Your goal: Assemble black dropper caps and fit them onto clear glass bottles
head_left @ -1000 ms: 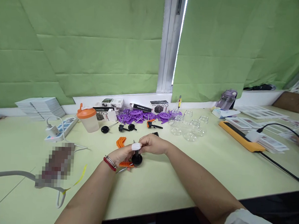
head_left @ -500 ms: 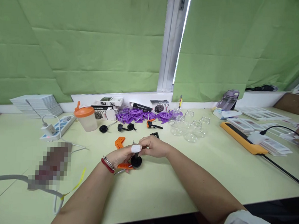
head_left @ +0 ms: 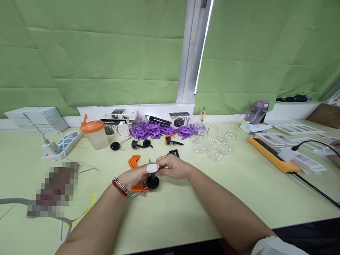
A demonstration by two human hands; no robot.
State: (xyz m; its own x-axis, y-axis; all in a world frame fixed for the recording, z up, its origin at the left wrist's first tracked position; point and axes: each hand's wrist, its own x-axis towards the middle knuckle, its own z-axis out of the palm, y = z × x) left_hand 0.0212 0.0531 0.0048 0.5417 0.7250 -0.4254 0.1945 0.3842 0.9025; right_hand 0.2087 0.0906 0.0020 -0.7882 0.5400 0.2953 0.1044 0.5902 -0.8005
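Note:
My left hand (head_left: pixel 139 174), its thumb wrapped in white, is closed around a black plastic part with a round cupped end (head_left: pixel 152 183). An orange plastic piece (head_left: pixel 140 188) and a thin metal rod stick out beneath that hand. My right hand (head_left: pixel 172 167) has its fingers pinched at the upper end of the same black part; the fingertips are partly hidden. Just beyond the right hand lies a black bracket (head_left: pixel 174 153). Orange angled pieces (head_left: pixel 134 161) rest on the table past my left hand.
Behind stand black parts with rods (head_left: pixel 115 145), purple plastic rings (head_left: pixel 153 130), printed boxes (head_left: pixel 180 119), clear cups (head_left: pixel 215 153) and an orange-lidded cup (head_left: pixel 94 134). Left is a power strip (head_left: pixel 65 144); right, an orange power strip (head_left: pixel 275 155), flat cards and another person's hand (head_left: pixel 339 143).
The view has shifted slightly, so everything sits a little further left. Both my hands keep nearly the same hold on the black part. At the far right, the other person's hand has come further into view.

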